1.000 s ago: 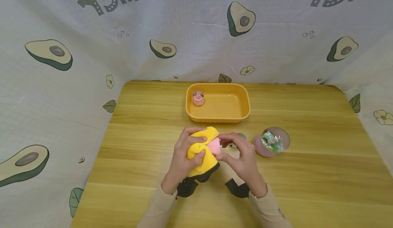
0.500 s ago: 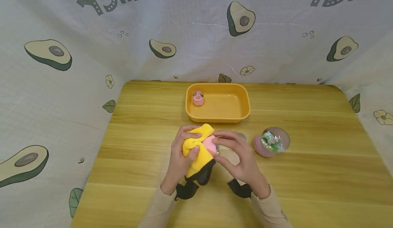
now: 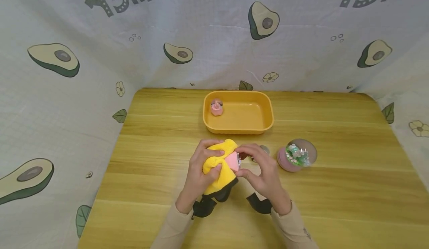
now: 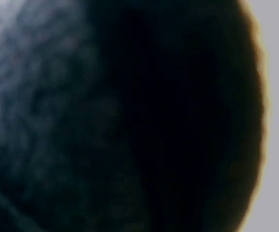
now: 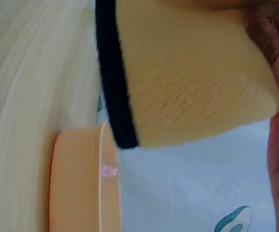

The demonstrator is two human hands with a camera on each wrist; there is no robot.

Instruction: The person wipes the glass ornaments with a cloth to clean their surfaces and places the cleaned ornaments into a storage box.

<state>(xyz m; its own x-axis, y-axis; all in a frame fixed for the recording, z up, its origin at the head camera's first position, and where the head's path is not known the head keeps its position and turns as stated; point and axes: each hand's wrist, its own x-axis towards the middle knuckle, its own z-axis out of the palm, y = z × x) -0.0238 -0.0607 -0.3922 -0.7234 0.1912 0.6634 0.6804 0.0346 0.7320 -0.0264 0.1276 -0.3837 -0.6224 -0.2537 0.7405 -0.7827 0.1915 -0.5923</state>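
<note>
Cloth (image 3: 223, 176) and pink piece (image 3: 232, 161) in hands.
Left hand (image 3: 197, 169) grips bunched yellow cloth against pink piece; right hand (image 3: 264, 174) pinches its other end, thumb and fingers slightly parted. Both above table (image 3: 338, 189), near orange tray (image 3: 242, 116).

Yellow cloth (image 3: 222, 180) and pink object (image 3: 231, 161) slightly lower now
</note>
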